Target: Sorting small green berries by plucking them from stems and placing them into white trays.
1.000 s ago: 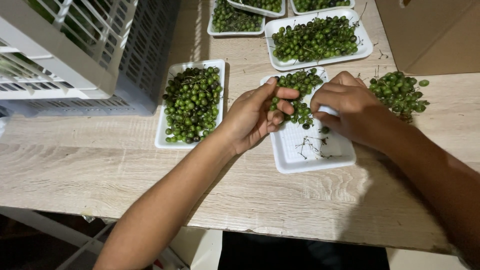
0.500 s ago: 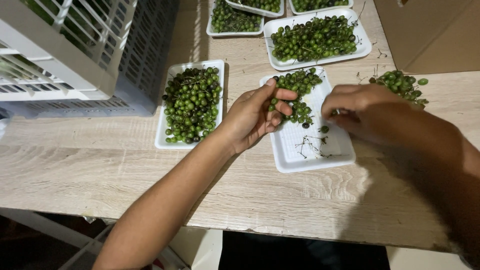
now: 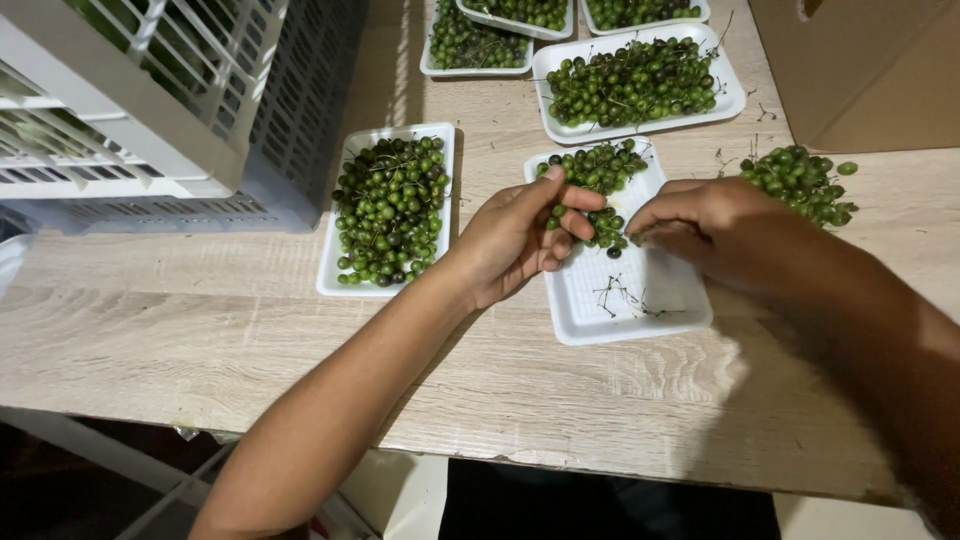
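My left hand rests on the left rim of a white foam tray and pinches a small cluster of green berries heaped in the tray's far half. Over the same tray, my right hand has its fingertips closed on a sprig at the berry cluster's edge. Bare stems lie in the near half of the tray. A loose pile of green berries sits on the wooden table just beyond my right hand.
A full tray of berries lies to the left. More filled trays stand at the back. A white plastic crate fills the far left, and a cardboard box stands at the far right.
My right hand moved right to the loose berry pile, then came back over the tray. My left hand kept its place on the berries.
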